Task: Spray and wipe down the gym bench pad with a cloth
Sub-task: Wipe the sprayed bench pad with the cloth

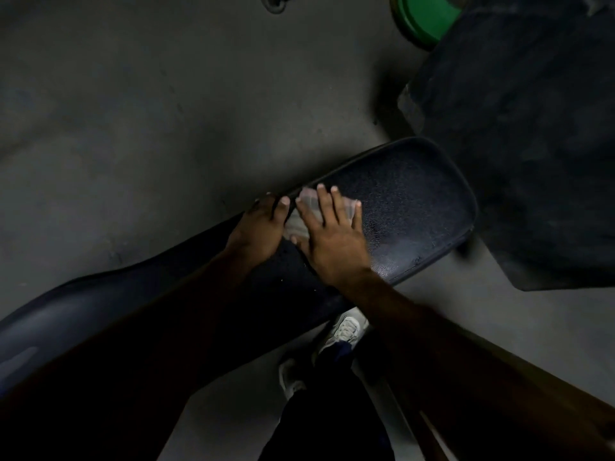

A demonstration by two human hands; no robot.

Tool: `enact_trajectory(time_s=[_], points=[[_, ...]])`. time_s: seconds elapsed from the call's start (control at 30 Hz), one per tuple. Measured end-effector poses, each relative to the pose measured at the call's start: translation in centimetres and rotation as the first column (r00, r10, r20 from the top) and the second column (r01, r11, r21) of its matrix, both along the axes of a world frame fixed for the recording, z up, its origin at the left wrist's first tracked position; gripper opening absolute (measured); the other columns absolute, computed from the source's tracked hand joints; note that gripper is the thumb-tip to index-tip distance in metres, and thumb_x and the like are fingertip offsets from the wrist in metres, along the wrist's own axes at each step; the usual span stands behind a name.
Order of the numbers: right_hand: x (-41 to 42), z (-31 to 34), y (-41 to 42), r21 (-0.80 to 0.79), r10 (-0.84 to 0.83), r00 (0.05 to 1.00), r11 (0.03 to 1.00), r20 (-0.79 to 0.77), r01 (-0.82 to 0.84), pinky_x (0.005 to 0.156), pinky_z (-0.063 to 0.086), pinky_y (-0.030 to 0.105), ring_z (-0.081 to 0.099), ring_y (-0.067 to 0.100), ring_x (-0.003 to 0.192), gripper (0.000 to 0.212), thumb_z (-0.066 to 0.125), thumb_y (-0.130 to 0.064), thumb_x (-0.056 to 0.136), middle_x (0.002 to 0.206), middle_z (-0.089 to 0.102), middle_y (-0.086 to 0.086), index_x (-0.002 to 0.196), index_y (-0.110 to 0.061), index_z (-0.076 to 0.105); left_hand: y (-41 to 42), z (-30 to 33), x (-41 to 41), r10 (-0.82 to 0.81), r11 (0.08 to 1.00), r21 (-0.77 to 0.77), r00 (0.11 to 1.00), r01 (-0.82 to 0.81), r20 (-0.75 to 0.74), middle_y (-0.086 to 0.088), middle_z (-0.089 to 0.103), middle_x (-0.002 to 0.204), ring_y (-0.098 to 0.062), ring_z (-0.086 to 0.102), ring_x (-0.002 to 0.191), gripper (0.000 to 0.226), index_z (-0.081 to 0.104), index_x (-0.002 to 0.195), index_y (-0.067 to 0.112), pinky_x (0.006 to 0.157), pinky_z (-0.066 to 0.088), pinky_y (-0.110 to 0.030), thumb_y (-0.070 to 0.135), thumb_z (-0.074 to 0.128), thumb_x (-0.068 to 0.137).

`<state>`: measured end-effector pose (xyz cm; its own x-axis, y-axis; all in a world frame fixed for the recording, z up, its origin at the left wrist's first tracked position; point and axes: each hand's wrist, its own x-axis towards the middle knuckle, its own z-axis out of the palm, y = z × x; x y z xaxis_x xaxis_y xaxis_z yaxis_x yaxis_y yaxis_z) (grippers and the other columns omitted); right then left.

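The pad (pixel 409 207), black and of a grained texture, was found lying across the middle of the view, running from the lower left to a rounded end at the right of centre, above a grey floor (pixel 133 128). A sheen and fine droplets were noted on its surface near the rounded end. A pale cloth (pixel 307 211) was seen crumpled on the pad, towards the far edge, and was largely covered by the right hand (pixel 327 241). That hand was laid flat upon the cloth with the fingers spread wide, palm down; the cloth was pressed beneath it rather than gripped. The left hand (pixel 263 227) was placed just beside the cloth, on the far edge of the pad, with its fingers curled over that edge and its thumb touching or nearly touching the cloth; whether any cloth was pinched by it could not be told. Both forearms were seen extended from the bottom of the view, in deep shadow. Below the pad, on the near side, two pale shoes (pixel 342 331) and dark trouser legs were observed on the floor. A dark, rough-surfaced mat (pixel 532 144) was recorded at the upper right, just beside the end of the pad, with a green round object (pixel 422 18) partly hidden behind it. Lighting was poor throughout, and finer detail was not discernible.
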<state>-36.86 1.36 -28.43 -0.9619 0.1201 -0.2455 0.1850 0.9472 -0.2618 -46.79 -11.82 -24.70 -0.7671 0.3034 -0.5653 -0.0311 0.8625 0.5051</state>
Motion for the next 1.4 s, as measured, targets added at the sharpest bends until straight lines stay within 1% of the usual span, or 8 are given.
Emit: enact_trajectory(time_s=[0.27,0.47,0.57,0.73,1.0,1.13,1.27,1.4], points=[[9.7,1.5,3.7,0.047,-0.25,0.96,0.968,0.126,0.246,0.129,0.004,0.065,-0.006,0.033,0.164,0.069,0.024,-0.065,0.106,0.178,-0.007,0.005,0.167,-0.039,0.005,-0.8,0.7,2.5,-0.208,0.957,-0.222,0.976,0.188,-0.071,-0.009,0.008,0.166,-0.024,0.006,0.153,0.074,0.016,0.156,0.01,0.123,0.003,-0.042,0.059,0.02,0.1],[6.9,0.9,6.3,-0.024,-0.491,0.865,0.868,0.101,0.496,0.125,0.009,0.072,0.0,0.038,0.163,0.066,0.031,-0.059,0.107,0.178,0.004,0.013,0.167,-0.033,0.018,-1.7,0.7,5.3,-0.221,0.953,-0.254,0.95,0.163,-0.22,-0.011,0.012,0.165,-0.024,0.008,0.152,0.073,0.022,0.155,0.008,0.123,0.001,-0.042,0.056,0.028,0.099],[6.2,1.1,2.1,0.003,-0.313,0.944,0.949,0.103,0.314,0.125,0.001,0.068,-0.004,0.037,0.164,0.069,0.028,-0.062,0.106,0.178,-0.003,0.012,0.168,-0.035,0.011,-2.3,0.4,7.2,-0.227,0.96,-0.224,0.935,0.168,-0.274,-0.011,0.014,0.165,-0.024,0.009,0.152,0.072,0.024,0.154,0.008,0.123,0.002,-0.042,0.053,0.032,0.099],[12.7,0.8,-2.2,0.014,-0.044,0.998,0.999,0.046,0.043,0.127,0.015,0.066,0.007,0.034,0.164,0.071,0.037,-0.06,0.104,0.178,0.008,0.009,0.167,-0.035,0.016,-3.7,-0.4,9.6,-0.237,0.963,-0.198,0.922,0.181,-0.307,-0.012,0.023,0.163,-0.026,0.016,0.151,0.071,0.034,0.15,0.008,0.123,0.007,-0.044,0.055,0.033,0.096],[13.3,0.6,6.1,0.0,-0.37,0.928,0.929,0.051,0.371,0.127,0.017,0.065,0.005,0.034,0.164,0.065,0.038,-0.04,0.107,0.178,0.005,0.009,0.168,-0.034,0.016,-6.0,-0.2,11.1,-0.21,0.97,-0.199,0.903,0.143,-0.376,-0.013,0.029,0.16,-0.029,0.023,0.149,0.079,0.041,0.146,0.008,0.121,0.013,-0.047,0.059,0.023,0.089],[9.8,1.0,5.0,-0.046,-0.513,0.851,0.853,0.108,0.52,0.126,0.009,0.07,-0.002,0.037,0.164,0.066,0.037,-0.052,0.108,0.178,0.001,0.01,0.168,-0.032,0.016,-7.0,-0.2,12.4,-0.14,0.984,-0.158,0.915,0.085,-0.378,-0.011,0.029,0.16,-0.028,0.024,0.148,0.075,0.041,0.146,0.008,0.121,0.014,-0.047,0.057,0.027,0.09],[9.5,1.7,-1.5,-0.017,-0.214,0.972,0.976,0.098,0.216,0.125,0.0,0.066,-0.005,0.039,0.163,0.075,0.03,-0.069,0.103,0.178,-0.002,0.009,0.167,-0.035,0.011,-8.3,0.1,13.6,-0.106,0.989,-0.13,0.934,0.064,-0.342,-0.01,0.025,0.162,-0.027,0.02,0.15,0.072,0.038,0.148,0.009,0.122,0.011,-0.046,0.056,0.031,0.093],[12.9,1.4,-5.9,0.016,-0.017,0.994,1.0,0.108,0.015,0.127,0.011,0.068,-0.003,0.036,0.164,0.075,0.032,-0.068,0.104,0.178,-0.001,0.009,0.168,-0.037,0.006,-10.0,0.2,14.5,-0.115,0.988,-0.138,0.942,0.075,-0.315,-0.008,0.017,0.164,-0.025,0.011,0.152,0.067,0.03,0.152,0.011,0.123,0.005,-0.045,0.05,0.041,0.099]])
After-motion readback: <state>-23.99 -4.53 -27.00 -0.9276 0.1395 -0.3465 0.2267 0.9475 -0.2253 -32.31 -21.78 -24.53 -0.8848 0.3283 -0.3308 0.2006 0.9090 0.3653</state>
